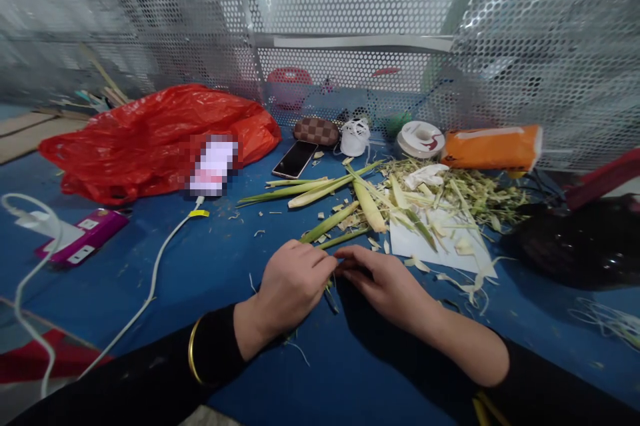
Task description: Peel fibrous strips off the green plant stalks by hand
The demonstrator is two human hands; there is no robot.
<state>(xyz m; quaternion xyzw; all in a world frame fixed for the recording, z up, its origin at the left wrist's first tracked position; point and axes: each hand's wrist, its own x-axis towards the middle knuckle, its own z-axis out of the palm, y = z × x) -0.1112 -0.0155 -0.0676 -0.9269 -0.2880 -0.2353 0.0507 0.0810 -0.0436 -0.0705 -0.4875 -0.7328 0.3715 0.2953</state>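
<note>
In the middle of the head view, my left hand point(295, 283) is closed, knuckles up, its thumb side against the fingertips of my right hand. My right hand point(385, 283) has its fingers bent into a pinch there. Whatever they hold is hidden between the fingers; some thin dark green leaf ends point(330, 298) poke out just below. Just beyond the hands lie pale green stalks, one thick stalk point(330, 222) and a thinner stem point(345, 238). Farther back, a pale husk-like leaf sheath point(369, 205) and longer leafy stalks point(320, 191) rest on the blue table.
Plant trimmings point(480, 196) heap over white paper point(450, 243) at right, near a black shiny object point(580, 239). Behind stand a ribbon spool point(421, 139), an orange packet point(493, 148) and a dark phone point(296, 159). Left are a red plastic bag point(135, 139) and a white cable point(159, 269).
</note>
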